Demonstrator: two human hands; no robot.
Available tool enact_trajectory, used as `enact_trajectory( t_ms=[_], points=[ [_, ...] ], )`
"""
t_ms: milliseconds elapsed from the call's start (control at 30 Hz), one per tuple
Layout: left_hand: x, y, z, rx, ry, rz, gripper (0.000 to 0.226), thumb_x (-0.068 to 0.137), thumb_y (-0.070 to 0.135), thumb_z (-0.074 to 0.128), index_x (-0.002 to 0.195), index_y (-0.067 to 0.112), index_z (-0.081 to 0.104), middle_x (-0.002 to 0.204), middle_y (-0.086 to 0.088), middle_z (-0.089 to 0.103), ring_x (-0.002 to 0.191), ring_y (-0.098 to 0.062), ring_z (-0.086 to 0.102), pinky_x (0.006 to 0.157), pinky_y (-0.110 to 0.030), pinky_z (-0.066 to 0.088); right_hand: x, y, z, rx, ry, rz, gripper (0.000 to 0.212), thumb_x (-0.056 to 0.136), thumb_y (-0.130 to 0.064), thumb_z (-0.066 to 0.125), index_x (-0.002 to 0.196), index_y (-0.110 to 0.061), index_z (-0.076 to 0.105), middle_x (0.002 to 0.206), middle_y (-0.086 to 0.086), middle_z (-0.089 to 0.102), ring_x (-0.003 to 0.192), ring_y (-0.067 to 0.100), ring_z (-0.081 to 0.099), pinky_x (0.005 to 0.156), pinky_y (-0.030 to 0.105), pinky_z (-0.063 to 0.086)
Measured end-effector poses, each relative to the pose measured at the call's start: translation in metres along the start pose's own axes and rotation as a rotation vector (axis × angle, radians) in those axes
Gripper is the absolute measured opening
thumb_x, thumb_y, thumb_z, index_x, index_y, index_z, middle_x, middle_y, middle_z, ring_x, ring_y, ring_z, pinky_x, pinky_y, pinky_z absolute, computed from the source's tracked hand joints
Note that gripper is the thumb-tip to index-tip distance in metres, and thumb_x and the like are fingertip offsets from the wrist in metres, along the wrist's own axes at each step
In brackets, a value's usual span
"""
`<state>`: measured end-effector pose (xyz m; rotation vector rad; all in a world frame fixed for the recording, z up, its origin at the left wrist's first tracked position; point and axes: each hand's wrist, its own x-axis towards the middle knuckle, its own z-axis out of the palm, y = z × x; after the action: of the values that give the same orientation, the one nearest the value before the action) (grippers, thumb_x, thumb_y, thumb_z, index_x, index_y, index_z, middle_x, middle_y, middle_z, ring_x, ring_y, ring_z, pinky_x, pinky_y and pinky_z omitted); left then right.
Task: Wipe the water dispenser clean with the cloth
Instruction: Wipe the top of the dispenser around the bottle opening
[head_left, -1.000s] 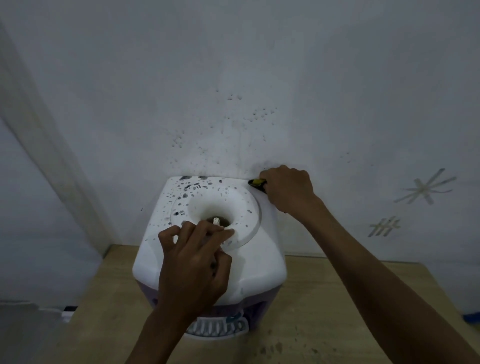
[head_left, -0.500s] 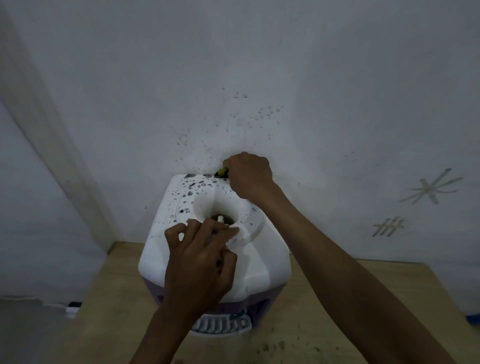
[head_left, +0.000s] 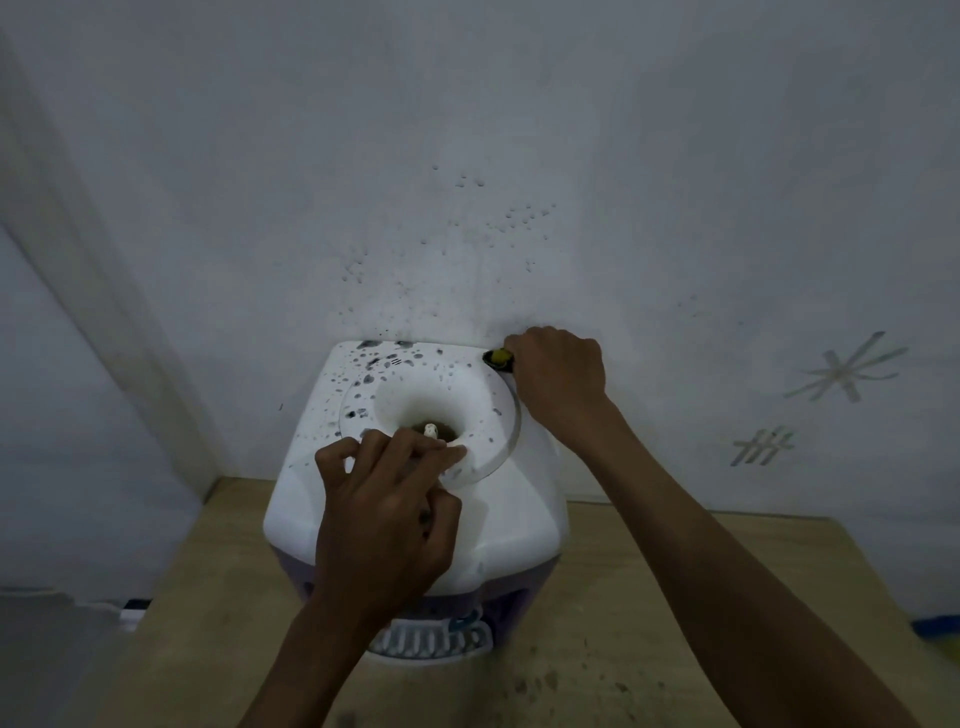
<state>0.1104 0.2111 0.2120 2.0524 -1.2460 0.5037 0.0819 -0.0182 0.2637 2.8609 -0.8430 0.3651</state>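
Two hands: both are at the top of the water dispenser (head_left: 498, 514), seen from above.
Dispenser: a white body with a purple lower part stands on a wooden table (head_left: 649, 613), its back against a pale wall (head_left: 467, 156).
Top: dark spots are scattered over the far-left part, around the round funnel-like recess (head_left: 431, 410) with a small white spike in its middle.
Left hand (head_left: 384, 519): it lies on the near rim of the recess, fingers curled over the edge; whether it grips anything I cannot tell.
Right hand (head_left: 561, 374): it is clenched around the cloth (head_left: 497, 357), a yellow-green and dark bit of which shows at the far-right corner of the top, touching the surface.
Drip tray (head_left: 431, 636): a white grille juts out at the front below.
Wall: dark specks sit above the dispenser, with taped marks to the right.
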Motion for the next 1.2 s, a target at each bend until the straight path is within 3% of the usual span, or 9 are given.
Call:
enact_trajectory(
  t_ms=[167, 267, 333, 433, 567, 833, 1033, 1133, 1200],
  points=[
    [0.001, 0.001, -0.001, -0.001, -0.023, -0.010, 0.030, 0.084, 0.023, 0.054, 0.104, 0.024, 0.077, 0.107, 0.006, 0.071, 0.096, -0.019, 0.062, 0.095, -0.042, 0.030, 0.029, -0.038, -0.012, -0.024, -0.062, -0.057, 0.016, 0.096, -0.002, 0.056, 0.100, -0.015, 0.065, 0.089, 0.001, 0.057, 0.076, 0.017, 0.047, 0.068, 0.031, 0.034],
    [0.001, 0.001, -0.001, 0.001, -0.032, -0.019, 0.030, 0.085, 0.025, 0.053, 0.104, 0.024, 0.076, 0.107, 0.006, 0.071, 0.096, -0.020, 0.062, 0.096, -0.041, 0.029, 0.038, -0.052, -0.016, -0.023, -0.038, -0.088, 0.019, 0.094, -0.001, 0.060, 0.105, -0.015, 0.068, 0.077, -0.003, 0.043, 0.076, 0.017, 0.047, 0.068, 0.030, 0.034],
    [0.001, 0.001, 0.001, 0.000, -0.019, -0.014, 0.030, 0.085, 0.025, 0.053, 0.103, 0.024, 0.077, 0.106, 0.006, 0.071, 0.095, -0.020, 0.062, 0.096, -0.042, 0.030, 0.036, -0.049, -0.012, 0.012, -0.032, -0.086, 0.022, 0.094, 0.000, 0.058, 0.105, -0.016, 0.069, 0.083, -0.002, 0.048, 0.076, 0.017, 0.049, 0.060, 0.028, 0.031],
    [0.001, 0.001, 0.001, -0.002, 0.006, 0.004, 0.030, 0.085, 0.023, 0.053, 0.102, 0.022, 0.077, 0.104, 0.005, 0.071, 0.093, -0.021, 0.063, 0.094, -0.042, 0.030, 0.023, -0.030, 0.001, 0.115, 0.033, -0.044, 0.027, 0.099, -0.007, 0.051, 0.104, -0.023, 0.072, 0.090, -0.005, 0.057, 0.086, 0.020, 0.060, 0.053, 0.028, 0.020],
    [0.000, 0.000, 0.001, 0.007, 0.024, 0.016, 0.030, 0.084, 0.020, 0.054, 0.103, 0.021, 0.077, 0.104, 0.004, 0.071, 0.093, -0.022, 0.063, 0.094, -0.043, 0.030, 0.003, -0.003, 0.009, 0.246, 0.012, 0.034, 0.027, 0.105, -0.020, 0.048, 0.104, -0.030, 0.074, 0.089, -0.008, 0.054, 0.087, 0.017, 0.061, 0.059, 0.030, 0.035],
    [0.000, 0.000, 0.001, 0.012, 0.027, 0.022, 0.029, 0.085, 0.021, 0.053, 0.102, 0.021, 0.077, 0.105, 0.004, 0.073, 0.094, -0.022, 0.064, 0.095, -0.044, 0.031, -0.049, 0.009, 0.011, 0.347, 0.045, 0.125, 0.033, 0.106, -0.016, 0.047, 0.129, -0.032, 0.065, 0.110, -0.002, 0.064, 0.097, 0.022, 0.061, 0.072, 0.037, 0.054],
    [0.001, 0.000, 0.002, 0.014, 0.039, 0.035, 0.029, 0.085, 0.021, 0.054, 0.101, 0.020, 0.078, 0.104, 0.004, 0.073, 0.095, -0.022, 0.065, 0.094, -0.047, 0.032, -0.118, 0.010, 0.005, 0.515, 0.085, 0.158, 0.040, 0.106, -0.017, 0.049, 0.135, -0.040, 0.063, 0.137, -0.017, 0.062, 0.104, 0.018, 0.058, 0.079, 0.040, 0.055],
    [0.001, 0.000, 0.002, 0.024, 0.048, 0.048, 0.030, 0.086, 0.019, 0.052, 0.101, 0.020, 0.078, 0.103, 0.005, 0.073, 0.092, -0.022, 0.065, 0.091, -0.048, 0.032, -0.144, 0.003, 0.004, 0.512, 0.093, 0.151, 0.041, 0.105, -0.016, 0.052, 0.133, -0.043, 0.064, 0.142, -0.028, 0.057, 0.095, 0.013, 0.053, 0.069, 0.038, 0.056],
    [0.001, 0.000, 0.002, 0.025, 0.049, 0.050, 0.030, 0.086, 0.018, 0.053, 0.101, 0.020, 0.078, 0.103, 0.005, 0.073, 0.092, -0.022, 0.065, 0.091, -0.048, 0.032, -0.142, 0.002, 0.005, 0.456, 0.146, 0.150, 0.040, 0.101, -0.011, 0.059, 0.130, -0.038, 0.067, 0.135, -0.022, 0.064, 0.091, 0.016, 0.054, 0.058, 0.037, 0.054]
  ],
)
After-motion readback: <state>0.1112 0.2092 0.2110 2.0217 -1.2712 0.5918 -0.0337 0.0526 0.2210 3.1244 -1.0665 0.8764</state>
